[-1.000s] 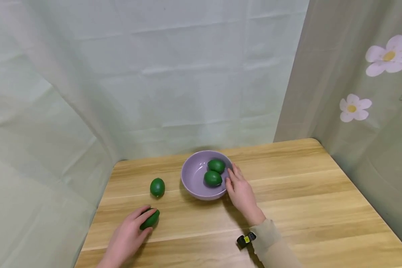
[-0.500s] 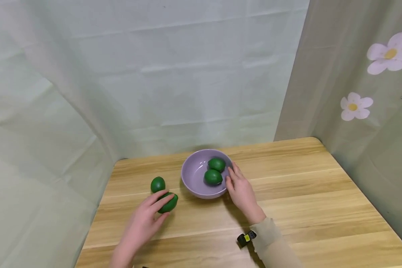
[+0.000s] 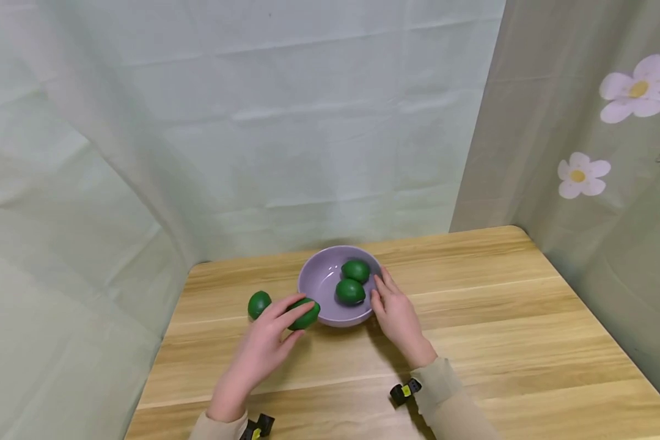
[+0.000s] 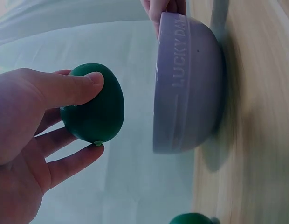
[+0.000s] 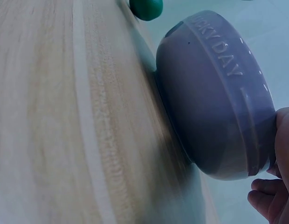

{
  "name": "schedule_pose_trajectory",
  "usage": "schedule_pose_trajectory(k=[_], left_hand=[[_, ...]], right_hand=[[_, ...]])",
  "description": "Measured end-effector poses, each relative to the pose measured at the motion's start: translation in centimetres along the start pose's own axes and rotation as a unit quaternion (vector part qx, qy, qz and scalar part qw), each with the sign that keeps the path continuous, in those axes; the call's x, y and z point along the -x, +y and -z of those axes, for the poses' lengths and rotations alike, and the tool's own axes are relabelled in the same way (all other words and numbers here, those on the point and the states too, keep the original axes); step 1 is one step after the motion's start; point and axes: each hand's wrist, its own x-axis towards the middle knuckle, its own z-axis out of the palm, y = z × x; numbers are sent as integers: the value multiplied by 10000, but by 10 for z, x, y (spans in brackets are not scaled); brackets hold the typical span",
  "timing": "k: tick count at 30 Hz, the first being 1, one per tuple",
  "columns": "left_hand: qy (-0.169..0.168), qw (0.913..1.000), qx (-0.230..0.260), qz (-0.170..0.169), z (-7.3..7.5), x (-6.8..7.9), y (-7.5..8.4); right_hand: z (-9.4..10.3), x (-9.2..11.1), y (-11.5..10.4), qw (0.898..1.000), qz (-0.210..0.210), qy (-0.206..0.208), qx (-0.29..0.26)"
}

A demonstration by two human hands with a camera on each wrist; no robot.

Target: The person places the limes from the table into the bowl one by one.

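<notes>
In the head view, my left hand (image 3: 264,345) grips a dark green lime (image 3: 305,314) just off the near left side of a purple bowl (image 3: 321,287). The left wrist view has this lime (image 4: 95,112) between thumb and fingers, apart from the bowl (image 4: 191,88). Two more limes (image 3: 350,291) lie inside, toward the bowl's right. At the right rim, my right hand (image 3: 397,315) holds the bowl; part of its grip is hidden in the right wrist view. Another lime (image 3: 258,304) rests on the table, left of the bowl and partly behind my left hand.
The wooden table (image 3: 500,318) carries the bowl near its back edge. Pale curtains (image 3: 319,134) hang behind and at the sides, with printed flowers on the right one. Each wrist bears a small black camera (image 3: 404,391).
My left hand has carried the lime rightward and away from me, from the table's front left to beside the bowl. My right hand and the bowl have stayed in place.
</notes>
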Motion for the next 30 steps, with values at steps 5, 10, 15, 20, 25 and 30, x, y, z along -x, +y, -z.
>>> schedule_pose_trajectory(k=[5,10,15,20,25,30], left_hand=[[-53,10000,25,-37,-4,-9,3],[-61,10000,51,-50,-6,-15,7],[-36,10000,47,-62,-7,-18,8],[34,10000,48,-59,-10,-19,7],[-20,9999,133,-46,-12,-20,7],[-14,9996,270,-56,-17,-22,7]], right_hand=[[0,0,0,10000,-5,32,-4],[0,0,1,10000,9,16,-10],[-1,1,2,10000,31,22,-28],[-2,2,4,10000,22,47,-42],[-3,2,4,10000,11,49,-34],[-3,1,3,10000,27,52,21]])
